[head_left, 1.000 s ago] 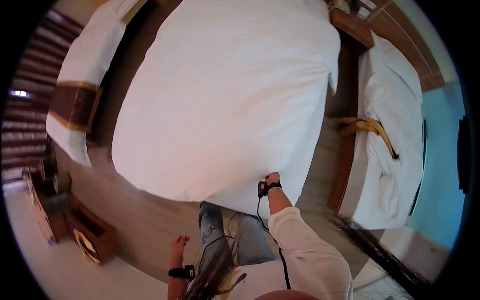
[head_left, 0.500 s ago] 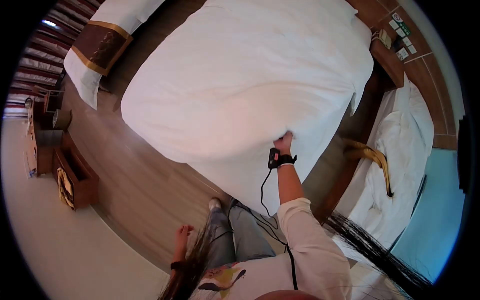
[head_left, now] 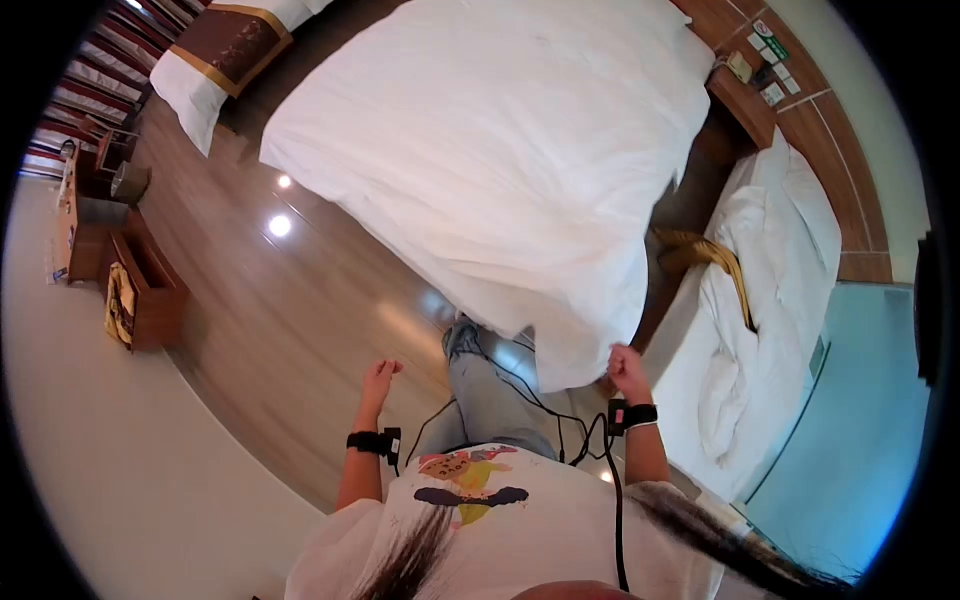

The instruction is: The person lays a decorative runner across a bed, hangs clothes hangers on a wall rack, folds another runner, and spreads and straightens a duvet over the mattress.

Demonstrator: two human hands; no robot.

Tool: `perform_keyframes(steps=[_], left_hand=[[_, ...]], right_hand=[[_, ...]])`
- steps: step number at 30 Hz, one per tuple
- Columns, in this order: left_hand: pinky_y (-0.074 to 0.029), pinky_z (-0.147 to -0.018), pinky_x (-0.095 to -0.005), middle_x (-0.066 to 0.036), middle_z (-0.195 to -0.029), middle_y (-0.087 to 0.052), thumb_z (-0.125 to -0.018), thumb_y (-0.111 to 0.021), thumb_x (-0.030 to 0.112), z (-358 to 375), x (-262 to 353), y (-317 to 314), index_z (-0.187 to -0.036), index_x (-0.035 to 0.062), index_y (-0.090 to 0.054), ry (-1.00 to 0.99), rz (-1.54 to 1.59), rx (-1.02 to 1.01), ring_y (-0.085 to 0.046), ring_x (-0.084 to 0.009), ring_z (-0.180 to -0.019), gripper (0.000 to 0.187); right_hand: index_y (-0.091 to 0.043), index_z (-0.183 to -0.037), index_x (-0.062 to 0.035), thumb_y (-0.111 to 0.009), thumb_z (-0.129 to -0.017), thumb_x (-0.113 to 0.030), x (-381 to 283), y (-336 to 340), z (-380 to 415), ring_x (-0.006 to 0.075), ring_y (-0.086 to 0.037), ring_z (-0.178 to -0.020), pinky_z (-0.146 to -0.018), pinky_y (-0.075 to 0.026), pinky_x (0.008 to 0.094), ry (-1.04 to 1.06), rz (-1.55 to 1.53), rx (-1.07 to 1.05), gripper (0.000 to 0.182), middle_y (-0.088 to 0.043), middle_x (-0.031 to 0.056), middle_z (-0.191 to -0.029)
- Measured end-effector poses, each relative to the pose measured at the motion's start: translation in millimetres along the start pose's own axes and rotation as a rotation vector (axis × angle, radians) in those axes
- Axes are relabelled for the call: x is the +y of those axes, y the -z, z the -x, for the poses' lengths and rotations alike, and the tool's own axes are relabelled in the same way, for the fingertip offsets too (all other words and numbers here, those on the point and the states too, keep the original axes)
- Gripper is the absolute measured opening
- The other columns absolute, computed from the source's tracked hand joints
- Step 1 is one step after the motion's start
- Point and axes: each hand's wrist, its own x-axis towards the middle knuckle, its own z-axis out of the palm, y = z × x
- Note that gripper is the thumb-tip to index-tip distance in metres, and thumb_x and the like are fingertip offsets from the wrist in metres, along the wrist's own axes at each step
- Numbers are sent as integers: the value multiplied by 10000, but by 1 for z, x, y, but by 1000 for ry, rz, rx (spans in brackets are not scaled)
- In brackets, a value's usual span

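A large white duvet (head_left: 480, 150) covers the bed in the middle of the view, its near edge hanging in loose folds. My right hand (head_left: 628, 372) is closed at the duvet's near right corner, with the fingers curled against the cloth. The exact grip is too small to make out fully. Over the floor to the left, my left hand (head_left: 378, 380) is held up, loosely bent and with nothing in it. Each wrist wears a black strap with a small box and a cable.
White bedding with a gold-brown strip (head_left: 735, 275) lies on the right. A wooden nightstand (head_left: 745, 105) stands by the headboard. Another bed with a brown runner (head_left: 232, 45) is at upper left. A wooden cabinet (head_left: 160, 310) stands left. Black cables (head_left: 530, 385) hang by my legs.
My right hand has come back toward my body from the bed's surface, and the duvet's near right part has shifted with it. My left hand has risen forward.
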Motion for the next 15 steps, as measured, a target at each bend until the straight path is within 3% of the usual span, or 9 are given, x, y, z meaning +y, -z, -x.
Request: perform_keyframes(steps=[3,7,8,10,12,15], left_hand=[[-378,-584,-229,-30,-680,-545,-783,-431,204,23,-18,-7,-738,19,-557,123,61,-15,-504,-123,-646,228],[-370,-565,-203,-11,-698,-553,-785,-432,210,16,-48,-18,-751,67,-549,293,196,-100,-510,-92,-646,188],[-370,-565,-203,-11,-698,-553,-785,-432,210,10,-53,-26,-751,67,-549,299,195,-103,-510,-92,-646,188],[-366,-552,-191,-11,-765,-553,-789,-414,177,-11,-54,-45,-841,78,-525,315,288,-132,-511,-87,-677,157],[-368,-557,-191,-10,-787,-545,-789,-398,151,-40,-56,-76,-886,82,-499,324,375,-129,-505,-90,-689,157],[-374,-574,-200,-7,-803,-524,-780,-369,82,-124,-94,-134,-940,80,-456,291,552,-117,-494,-101,-712,182]], right_hand=[[-446,-615,-93,-504,-713,-93,54,68,5,74,-383,-426,-373,-311,183,-243,94,283,114,-417,-11,-517],[-473,-661,-66,-489,-702,-89,104,123,-43,111,-443,-463,-410,-353,200,-92,296,165,50,-473,29,-558],[-482,-687,-52,-482,-699,-90,110,122,-57,120,-465,-482,-425,-368,204,-86,353,91,40,-489,42,-573],[-487,-783,-24,-469,-697,-101,124,104,-85,129,-500,-525,-449,-390,207,-91,704,215,117,-516,55,-622],[-472,-854,-14,-458,-716,-121,116,54,-80,135,-521,-571,-495,-410,213,-41,736,144,176,-530,65,-677],[-481,-856,-33,-430,-759,-156,109,7,-64,120,-518,-668,-597,-402,222,74,691,-157,164,-539,50,-735]])
